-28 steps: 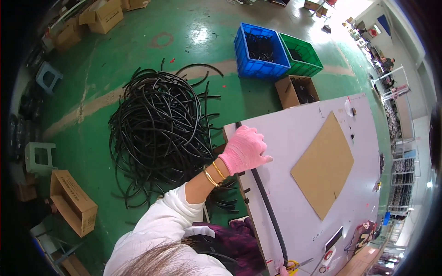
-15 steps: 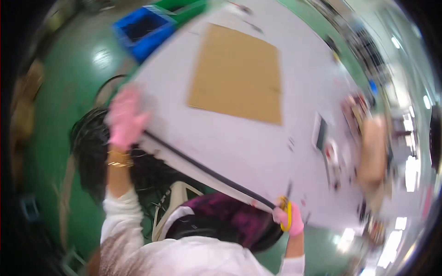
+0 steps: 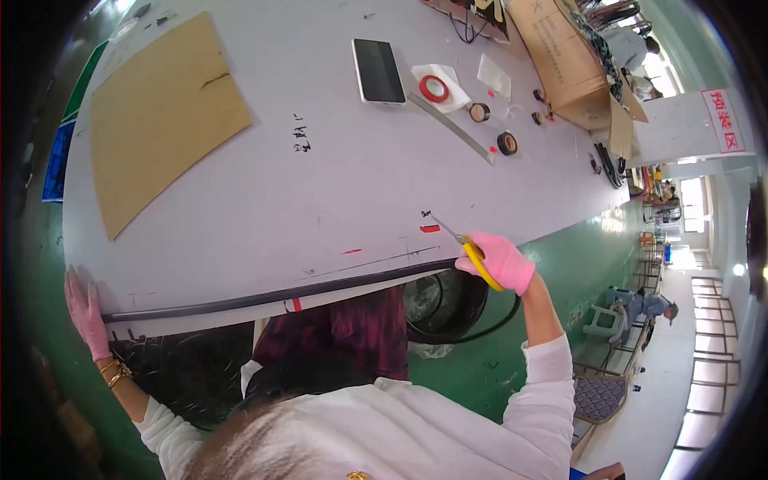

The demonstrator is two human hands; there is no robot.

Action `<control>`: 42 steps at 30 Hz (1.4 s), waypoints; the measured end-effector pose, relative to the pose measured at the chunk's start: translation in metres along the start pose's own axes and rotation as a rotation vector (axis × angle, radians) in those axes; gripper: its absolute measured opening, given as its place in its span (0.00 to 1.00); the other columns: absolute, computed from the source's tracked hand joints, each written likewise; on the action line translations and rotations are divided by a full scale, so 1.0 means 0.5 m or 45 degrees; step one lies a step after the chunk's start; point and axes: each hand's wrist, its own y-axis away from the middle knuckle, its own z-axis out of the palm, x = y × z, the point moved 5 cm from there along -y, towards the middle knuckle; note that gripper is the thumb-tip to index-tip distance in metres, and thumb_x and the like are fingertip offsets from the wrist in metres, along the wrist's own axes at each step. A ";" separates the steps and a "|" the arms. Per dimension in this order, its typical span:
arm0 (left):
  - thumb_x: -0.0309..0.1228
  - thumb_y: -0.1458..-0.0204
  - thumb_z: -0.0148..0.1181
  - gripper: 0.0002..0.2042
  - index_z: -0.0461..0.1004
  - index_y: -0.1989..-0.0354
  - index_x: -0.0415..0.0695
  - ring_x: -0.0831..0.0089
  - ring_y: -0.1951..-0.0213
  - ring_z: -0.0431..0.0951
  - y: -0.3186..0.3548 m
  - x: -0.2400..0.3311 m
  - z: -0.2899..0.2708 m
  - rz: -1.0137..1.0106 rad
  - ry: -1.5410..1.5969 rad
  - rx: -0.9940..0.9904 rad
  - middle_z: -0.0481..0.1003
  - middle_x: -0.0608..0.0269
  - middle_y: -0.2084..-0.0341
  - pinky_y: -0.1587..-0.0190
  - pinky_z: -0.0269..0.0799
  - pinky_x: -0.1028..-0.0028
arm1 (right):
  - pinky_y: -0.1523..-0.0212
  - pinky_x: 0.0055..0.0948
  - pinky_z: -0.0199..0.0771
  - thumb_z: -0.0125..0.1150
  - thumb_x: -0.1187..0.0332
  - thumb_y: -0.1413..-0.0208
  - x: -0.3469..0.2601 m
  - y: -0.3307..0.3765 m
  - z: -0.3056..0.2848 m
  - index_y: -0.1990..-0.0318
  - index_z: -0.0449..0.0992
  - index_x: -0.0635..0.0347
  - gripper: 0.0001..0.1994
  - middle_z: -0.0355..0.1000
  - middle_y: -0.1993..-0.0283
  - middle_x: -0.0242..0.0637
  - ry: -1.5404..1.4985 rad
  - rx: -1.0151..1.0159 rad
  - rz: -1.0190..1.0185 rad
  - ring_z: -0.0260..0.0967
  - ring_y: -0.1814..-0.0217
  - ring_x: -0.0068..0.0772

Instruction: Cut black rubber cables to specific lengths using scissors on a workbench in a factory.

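Along the worktop's [image 3: 360, 176] six-o'clock edge, the hose [image 3: 352, 281] could slip if the left hand [image 3: 86, 312], flat with fingers extended at nine o'clock, shifts while the right hand [image 3: 502, 262], gripping hose and scissors [image 3: 472, 250] at three o'clock, pulls.

Long black flexible tube [image 3: 264, 298] and yellow-handled metal scissors [image 3: 474, 253]
The tube stretches, slightly bowed, along the near edge of the tabletop [image 3: 360, 176]; the scissors sit toward its right, blades pointing forward-left.
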 end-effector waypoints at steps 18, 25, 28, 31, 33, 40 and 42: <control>0.39 0.38 0.48 0.27 0.57 0.32 0.43 0.60 0.33 0.55 0.005 -0.023 0.005 0.001 0.050 -0.032 0.58 0.54 0.34 0.32 0.48 0.65 | 0.65 0.39 0.72 0.66 0.59 0.50 -0.003 -0.050 0.035 0.62 0.73 0.65 0.18 0.73 0.70 0.50 0.370 -0.034 0.294 0.73 0.67 0.52; 0.39 0.38 0.48 0.26 0.57 0.33 0.43 0.60 0.33 0.55 0.005 -0.023 0.005 -0.020 0.046 -0.030 0.59 0.55 0.34 0.32 0.48 0.65 | 0.60 0.42 0.73 0.56 0.54 0.45 0.010 -0.060 0.041 0.62 0.74 0.59 0.16 0.76 0.67 0.49 0.490 -0.109 0.320 0.74 0.63 0.52; 0.39 0.38 0.48 0.26 0.57 0.33 0.42 0.60 0.33 0.55 0.005 -0.020 0.003 0.002 0.058 -0.030 0.59 0.55 0.34 0.32 0.48 0.65 | 0.64 0.39 0.73 0.65 0.57 0.48 0.012 -0.063 0.041 0.62 0.74 0.63 0.17 0.74 0.70 0.48 0.504 -0.032 0.277 0.73 0.66 0.52; 0.39 0.38 0.47 0.26 0.58 0.33 0.42 0.60 0.33 0.56 0.006 -0.020 0.002 0.014 0.061 -0.023 0.59 0.54 0.34 0.32 0.49 0.65 | 0.64 0.39 0.73 0.64 0.55 0.48 0.008 -0.065 0.037 0.62 0.75 0.62 0.17 0.74 0.70 0.48 0.551 -0.061 0.313 0.73 0.65 0.52; 0.39 0.38 0.47 0.26 0.58 0.33 0.42 0.60 0.33 0.56 0.003 -0.018 0.002 0.009 0.074 -0.026 0.59 0.54 0.34 0.32 0.49 0.65 | 0.63 0.40 0.73 0.63 0.55 0.48 0.007 -0.068 0.038 0.63 0.75 0.61 0.17 0.74 0.69 0.48 0.571 -0.073 0.326 0.73 0.65 0.52; 0.40 0.38 0.47 0.25 0.60 0.34 0.41 0.59 0.33 0.56 -0.003 -0.013 -0.014 -0.024 -0.090 -0.030 0.60 0.54 0.35 0.31 0.48 0.64 | 0.58 0.42 0.75 0.55 0.56 0.45 -0.023 -0.078 0.032 0.63 0.77 0.60 0.15 0.76 0.64 0.50 0.672 -0.176 0.376 0.75 0.59 0.51; 0.40 0.38 0.47 0.25 0.61 0.35 0.41 0.59 0.33 0.56 0.006 0.015 -0.015 -0.007 -0.193 -0.030 0.60 0.54 0.35 0.31 0.48 0.64 | 0.58 0.42 0.75 0.56 0.56 0.46 -0.035 -0.080 0.026 0.62 0.78 0.60 0.16 0.77 0.63 0.50 0.667 -0.207 0.372 0.75 0.58 0.51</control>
